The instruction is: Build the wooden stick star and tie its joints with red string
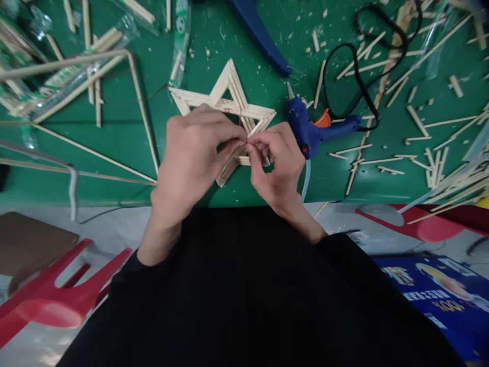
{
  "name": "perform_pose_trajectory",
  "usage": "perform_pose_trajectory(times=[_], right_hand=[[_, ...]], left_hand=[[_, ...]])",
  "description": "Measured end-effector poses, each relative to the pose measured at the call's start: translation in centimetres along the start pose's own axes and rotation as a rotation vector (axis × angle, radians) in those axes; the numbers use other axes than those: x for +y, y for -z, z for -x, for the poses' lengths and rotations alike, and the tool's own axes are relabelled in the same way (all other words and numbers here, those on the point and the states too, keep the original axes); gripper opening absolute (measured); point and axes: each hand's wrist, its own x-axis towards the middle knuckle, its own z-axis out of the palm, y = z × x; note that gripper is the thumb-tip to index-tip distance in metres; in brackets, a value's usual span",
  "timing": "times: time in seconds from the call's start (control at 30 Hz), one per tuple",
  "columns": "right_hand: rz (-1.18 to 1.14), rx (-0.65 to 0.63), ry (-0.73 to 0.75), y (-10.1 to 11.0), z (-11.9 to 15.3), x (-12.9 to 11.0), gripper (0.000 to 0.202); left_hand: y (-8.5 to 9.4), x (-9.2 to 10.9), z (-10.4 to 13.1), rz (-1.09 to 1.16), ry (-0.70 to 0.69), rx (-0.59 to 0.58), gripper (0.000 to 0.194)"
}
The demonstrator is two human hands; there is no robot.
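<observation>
A star built of pale wooden sticks (228, 76) lies on the green table, its middle and lower parts partly covered by my hands. Thin red thread (240, 116) is wound on its upper bar and runs down towards my fingertips. My left hand (198, 148) is closed in a pinch over the star's left side, on what looks like the thread's end. Meeting it fingertip to fingertip, my right hand (277, 160) pinches at the same spot from the right. Just right of the star lies a blue glue gun (305, 125) with an orange trigger.
Blue pliers-like handle (263, 38) lies beyond the star. Wrapped chopsticks (72, 76) and a stick frame (143, 112) are at left. A black cord (357, 76) and scattered cut sticks (435, 168) are at right. Red chairs (61, 300) stand below the table edge.
</observation>
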Motion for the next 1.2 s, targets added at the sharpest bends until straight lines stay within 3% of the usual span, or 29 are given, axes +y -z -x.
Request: perform_pose_trajectory(times=[0.23,0.47,0.73,1.0,1.2], right_hand=[[0.012,0.080,0.100,0.1,-0.2,-0.2,0.014],[0.050,0.088,0.193,0.1,-0.3,0.2,0.012],[0.094,0.088,0.197,0.1,-0.4,0.2,0.014],[0.139,-0.038,0.042,0.3,-0.3,0.2,0.012],[0.144,0.044,0.140,0.9,0.0,-0.4,0.009]], left_hand=[[0.2,0.3,0.0,-0.042,-0.013,0.023,0.029],[0.4,0.4,-0.2,-0.129,0.056,-0.082,0.040],[0.1,0.6,-1.3,-0.167,0.085,-0.119,0.036],[0.2,1.0,-1.5,-0.195,0.124,-0.179,0.031],[0.3,1.2,-1.7,-0.166,0.129,-0.182,0.032]])
